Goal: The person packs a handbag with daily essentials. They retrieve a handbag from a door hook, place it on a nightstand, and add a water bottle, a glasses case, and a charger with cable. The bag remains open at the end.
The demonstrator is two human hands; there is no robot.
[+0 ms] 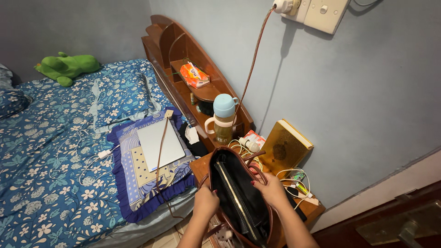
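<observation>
A brown handbag (239, 195) with a black lining stands open on a small wooden bedside table (312, 209). My left hand (205, 202) grips the bag's left rim. My right hand (271, 188) grips the right rim, so the two hands hold the mouth apart. A zipped inner pocket runs down the middle of the bag. Its bottom is dark, and I cannot tell what lies inside.
A baby bottle (224, 118) with a blue cap, a gold-brown book (287, 146), cables and small items crowd the table. A silver laptop (161, 143) lies on a purple pillow (133, 183) on the blue floral bed. A brown cord (253, 57) runs to a wall socket.
</observation>
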